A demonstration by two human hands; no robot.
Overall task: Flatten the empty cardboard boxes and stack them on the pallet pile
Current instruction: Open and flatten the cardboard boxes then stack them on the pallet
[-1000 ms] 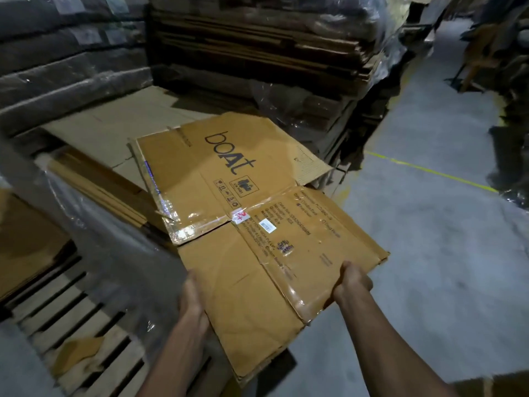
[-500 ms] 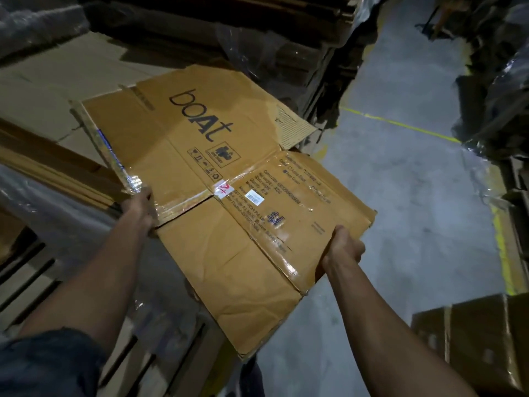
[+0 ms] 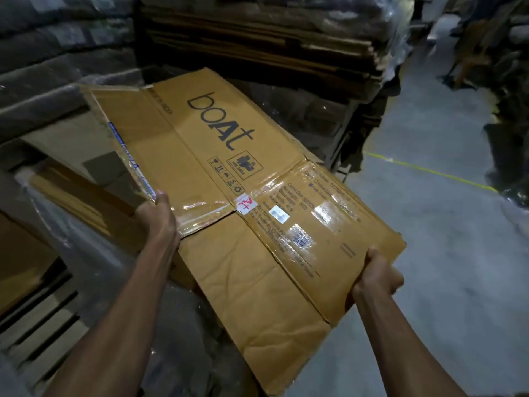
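Note:
A flattened brown cardboard box (image 3: 206,167) printed "boAt", with shiny tape and labels on its flaps, is held tilted above the pile of flat cardboard (image 3: 71,193) on the pallet. My left hand (image 3: 159,216) grips the box's taped left edge. At the near right flap edge my right hand (image 3: 379,275) grips it with fingers curled under. The box's far end rises over the pile; its near flaps hang out past the pile's side.
Plastic-wrapped stacks of flat cardboard (image 3: 257,38) stand behind and to the left. Wooden pallet slats (image 3: 37,333) show at lower left. Grey concrete floor (image 3: 446,253) with a yellow line (image 3: 429,173) lies to the right. Dark wrapped goods line the far right.
The box has tilted up at its far end and looks closer. My left hand went from under the near flap to the taped left edge. My right hand keeps its grip.

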